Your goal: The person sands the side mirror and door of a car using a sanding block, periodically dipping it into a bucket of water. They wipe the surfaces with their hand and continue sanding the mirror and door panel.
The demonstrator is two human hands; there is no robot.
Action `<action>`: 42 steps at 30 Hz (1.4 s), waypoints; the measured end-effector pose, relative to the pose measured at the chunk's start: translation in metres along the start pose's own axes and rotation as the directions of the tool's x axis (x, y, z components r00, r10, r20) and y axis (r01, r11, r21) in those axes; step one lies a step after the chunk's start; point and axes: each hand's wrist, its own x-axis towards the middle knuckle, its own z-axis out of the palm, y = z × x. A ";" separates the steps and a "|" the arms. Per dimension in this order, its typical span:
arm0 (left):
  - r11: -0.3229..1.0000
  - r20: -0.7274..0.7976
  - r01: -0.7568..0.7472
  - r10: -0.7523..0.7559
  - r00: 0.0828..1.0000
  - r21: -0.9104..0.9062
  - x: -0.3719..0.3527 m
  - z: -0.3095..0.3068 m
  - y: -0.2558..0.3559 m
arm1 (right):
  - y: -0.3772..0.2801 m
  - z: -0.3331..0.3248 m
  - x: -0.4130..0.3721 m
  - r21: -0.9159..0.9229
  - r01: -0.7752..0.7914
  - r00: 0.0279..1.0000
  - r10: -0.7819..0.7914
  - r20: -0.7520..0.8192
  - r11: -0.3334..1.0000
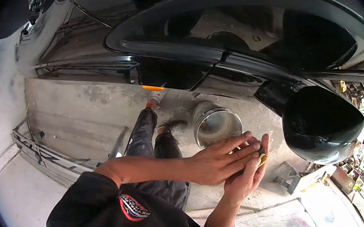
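In front of my body, my left hand (216, 162) and my right hand (247, 179) meet palm to palm. Between them is a small flat pad, dark with a yellow face (263, 159), mostly covered by fingers; its exact kind cannot be made out. My left fingers lie across it, while the right thumb and fingers press it from the other side. Just beyond my left hand stands a round bucket (197, 126) on the floor. The glossy black car body (168, 73) runs across the top, and its side mirror (322, 126) juts out to the right of my hands.
An orange side lamp (152, 88) sits on the car's edge. A metal frame (49, 155) lies at left on the concrete floor (90, 104). A pale box-like piece (310, 180) is at right, with cluttered shelves (350, 175) beyond the mirror.
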 end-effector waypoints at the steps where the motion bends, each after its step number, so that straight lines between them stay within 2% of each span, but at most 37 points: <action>1: 0.990 0.026 0.006 -0.002 1.000 -0.142 0.001 -0.012 -0.002 | -0.002 -0.009 0.005 0.026 -0.035 0.999 0.034 0.021 0.999; 2: 0.959 0.052 0.015 0.000 0.999 -0.282 0.001 -0.022 -0.008 | -0.005 -0.015 0.008 0.058 -0.050 0.998 0.049 0.026 0.997; 3: 0.931 -0.047 -0.105 0.095 0.994 -0.350 0.002 -0.026 -0.022 | -0.007 -0.021 0.009 0.090 -0.069 0.997 0.067 0.032 0.994; 4: 0.948 -0.148 -0.123 0.082 0.986 -0.293 0.015 -0.031 -0.026 | -0.008 -0.026 0.010 0.120 -0.089 0.996 0.085 0.039 0.989; 6: 0.974 -0.346 -0.150 0.085 0.934 -0.167 0.059 -0.036 -0.028 | 0.000 -0.035 0.007 0.058 -0.077 0.997 0.079 -0.020 0.995; 8: 0.986 -0.354 -0.152 0.120 0.928 -0.063 0.087 -0.017 -0.037 | 0.010 -0.046 0.001 0.004 -0.062 0.994 0.062 -0.088 0.998; 9: 0.989 -0.357 -0.149 0.136 0.924 -0.010 0.094 -0.008 -0.040 | 0.002 -0.041 -0.002 -0.004 -0.100 0.994 0.100 0.035 0.995; 13: 0.980 -0.441 -0.164 0.196 0.876 0.109 0.092 0.017 -0.053 | 0.020 -0.052 -0.011 -0.088 -0.096 0.995 0.095 -0.018 0.992; 17: 0.962 -0.405 -0.166 0.243 0.881 0.217 0.078 0.026 -0.063 | 0.024 -0.051 -0.012 0.002 -0.039 0.993 0.039 -0.111 0.999; 18: 0.955 -0.397 -0.166 0.255 0.882 0.245 0.075 0.029 -0.067 | 0.022 -0.052 -0.009 -0.010 -0.036 0.996 0.035 -0.080 0.999; 21: 0.957 -0.420 -0.140 0.240 0.875 0.255 0.064 0.040 -0.071 | 0.007 -0.045 -0.002 -0.035 -0.006 1.000 0.006 -0.017 0.999; 24: 0.961 -0.401 -0.109 0.206 0.893 0.253 0.052 0.042 -0.070 | 0.001 -0.041 0.003 -0.192 0.094 0.995 -0.099 -0.017 0.977; 27: 0.983 -0.226 -0.082 0.118 0.967 0.164 0.032 0.028 -0.066 | 0.004 -0.036 0.010 -0.312 0.288 0.955 -0.294 0.030 0.905; 29: 0.988 -0.141 -0.096 0.113 0.984 0.122 -0.006 0.035 -0.078 | 0.004 -0.029 0.014 -0.353 0.396 0.916 -0.394 0.082 0.848; 30: 0.989 -0.081 -0.114 0.122 0.989 0.094 -0.023 0.034 -0.081 | 0.001 -0.024 0.010 -0.387 0.354 0.927 -0.375 0.024 0.851; 32: 0.998 0.044 0.039 -0.037 0.998 -0.055 -0.051 0.019 -0.069 | 0.002 -0.014 0.005 -0.436 0.268 0.945 -0.323 -0.054 0.859; 33: 0.980 0.102 0.133 -0.118 0.988 -0.148 -0.061 0.009 -0.063 | 0.001 -0.002 0.005 -0.402 0.232 0.941 -0.308 -0.137 0.886; 35: 0.825 0.249 0.362 -0.276 0.928 -0.434 -0.069 -0.009 -0.053 | 0.002 0.001 0.003 -0.498 0.226 0.933 -0.333 -0.137 0.837; 37: 0.731 0.204 0.398 -0.344 0.917 -0.555 -0.054 -0.028 -0.043 | -0.003 0.014 0.003 -0.592 0.235 0.924 -0.365 -0.109 0.771; 39: 0.640 0.180 0.398 -0.379 0.908 -0.657 -0.033 -0.048 -0.031 | -0.003 0.023 -0.004 -0.613 0.243 0.932 -0.356 -0.067 0.752; 42: 0.507 0.237 0.437 -0.411 0.880 -0.743 -0.010 -0.076 -0.020 | -0.007 0.040 -0.013 -0.649 0.258 0.937 -0.348 -0.011 0.716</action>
